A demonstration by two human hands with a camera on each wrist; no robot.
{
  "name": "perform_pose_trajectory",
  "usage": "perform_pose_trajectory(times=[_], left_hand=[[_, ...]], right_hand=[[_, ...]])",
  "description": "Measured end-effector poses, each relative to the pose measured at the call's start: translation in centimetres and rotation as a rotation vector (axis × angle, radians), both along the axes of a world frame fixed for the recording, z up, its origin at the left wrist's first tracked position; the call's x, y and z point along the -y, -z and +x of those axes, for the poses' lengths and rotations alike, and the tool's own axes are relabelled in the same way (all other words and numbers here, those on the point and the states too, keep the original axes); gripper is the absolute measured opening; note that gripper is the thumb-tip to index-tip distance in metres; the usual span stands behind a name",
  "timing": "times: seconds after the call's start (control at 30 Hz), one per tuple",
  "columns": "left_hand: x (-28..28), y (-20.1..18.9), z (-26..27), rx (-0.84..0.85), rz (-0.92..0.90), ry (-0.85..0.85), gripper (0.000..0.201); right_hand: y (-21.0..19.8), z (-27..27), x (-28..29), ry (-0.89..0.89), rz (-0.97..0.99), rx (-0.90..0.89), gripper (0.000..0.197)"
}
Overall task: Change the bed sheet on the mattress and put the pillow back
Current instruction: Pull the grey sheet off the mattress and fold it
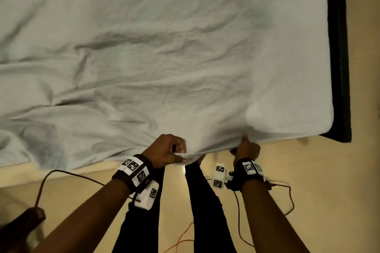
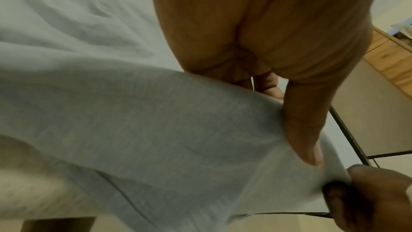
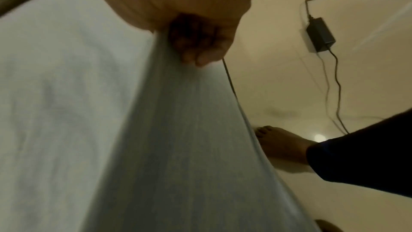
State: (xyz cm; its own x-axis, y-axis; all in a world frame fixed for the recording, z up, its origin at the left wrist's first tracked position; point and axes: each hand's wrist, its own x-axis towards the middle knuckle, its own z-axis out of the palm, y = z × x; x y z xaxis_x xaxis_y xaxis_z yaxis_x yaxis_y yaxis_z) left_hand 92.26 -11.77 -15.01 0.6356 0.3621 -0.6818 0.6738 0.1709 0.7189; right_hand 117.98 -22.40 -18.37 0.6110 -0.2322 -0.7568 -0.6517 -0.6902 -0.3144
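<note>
We are gripping the sheet (image 1: 164,57) edge with both hands. Left hand (image 1: 164,151) is pinching it; right hand (image 1: 246,149) is clenching it near the mattress corner (image 1: 320,121).

Pale wrinkled bed sheet (image 1: 156,51) covers the mattress (near edge lifted).

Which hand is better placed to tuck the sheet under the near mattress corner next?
Right. The right hand grips the sheet edge right beside the near corner; the left hand holds it farther along.
</note>
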Motion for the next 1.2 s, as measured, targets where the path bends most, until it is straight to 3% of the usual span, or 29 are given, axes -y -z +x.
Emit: perform_pose_trajectory(times=[0.07,0.23,0.33,0.43,0.53,0.63,0.67,0.73,0.87,1.03,1.13,1.2], left_hand=[[0.1,-0.2,-0.1,0.046,-0.070,-0.018,0.026],[-1.1,-1.4,-2.7,0.081,-0.116,-0.251,0.027],[-3.1,-1.8,-5.8,0.106,-0.097,-0.309,0.024],[-5.0,-0.6,-9.9,0.014,0.011,-0.409,0.027],[-7.3,0.6,-13.7,-0.175,0.164,-0.498,0.030],[-9.5,1.3,-15.1,-0.373,0.358,-0.456,0.027],[-10.2,1.2,-14.8,-0.411,0.413,-0.451,0.027],[-11.2,1.1,-13.5,-0.411,0.480,-0.451,0.023],[-12.0,1.0,-7.6,-0.303,0.522,-0.354,0.016],[-8.8,0.9,4.7,-0.082,0.613,-0.052,0.052],[-6.2,2.7,12.7,0.002,0.617,0.101,0.080],[-5.1,4.4,16.3,-0.058,0.560,0.124,0.095]], right_hand=[[-0.7,-0.3,-0.2,0.036,-0.017,0.105,0.031],[-5.7,-2.2,-2.8,0.030,0.060,0.385,0.038],[-9.9,-5.6,-7.5,-0.255,0.224,0.612,0.025],[-10.6,-10.6,-12.3,-0.555,0.324,0.764,0.030],[-6.7,-14.0,-15.1,-0.905,0.335,0.611,0.035],[-1.4,-14.6,-13.7,-1.520,0.217,0.176,0.042],[-0.7,-14.1,-12.8,-1.613,0.166,0.106,0.044],[-0.1,-11.8,-10.8,-1.495,0.160,0.129,0.043],[0.1,-4.2,-5.6,-0.813,0.074,0.216,0.044],[0.7,3.9,-0.3,-0.004,0.051,0.070,0.058],[0.8,8.5,0.6,0.200,0.119,-0.014,0.062],[1.5,10.6,0.6,0.250,0.174,-0.108,0.061]])
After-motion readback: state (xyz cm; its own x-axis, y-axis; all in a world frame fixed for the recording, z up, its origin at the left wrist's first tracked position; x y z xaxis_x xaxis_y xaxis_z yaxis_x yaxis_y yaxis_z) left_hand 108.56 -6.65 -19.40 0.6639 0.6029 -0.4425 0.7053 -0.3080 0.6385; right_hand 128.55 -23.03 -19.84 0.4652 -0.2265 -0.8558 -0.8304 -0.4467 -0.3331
